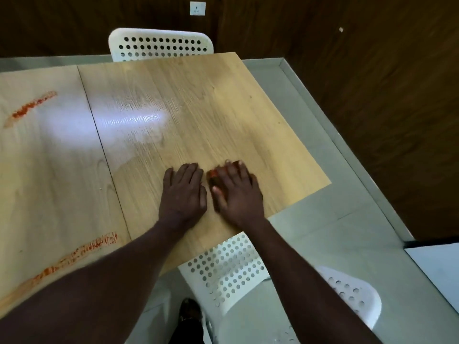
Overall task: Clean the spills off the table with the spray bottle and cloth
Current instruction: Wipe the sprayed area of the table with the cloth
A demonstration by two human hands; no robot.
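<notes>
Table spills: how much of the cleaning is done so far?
The right panel looks wiped, with a wet sheen. The right hand presses a stained cloth there; the left hand rests flat. A far streak and near streak remain on the left panel.

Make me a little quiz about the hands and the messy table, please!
1. True or false: the left hand is lifted off the table.
2. How many orange smears show on the table?
3. What is the right hand pressing on? A) a cloth B) a plate C) a spoon
Key: 1 false, it rests flat on the wood. 2 two, one far, one near. 3 A, a cloth, blurred and orange-stained.
</notes>
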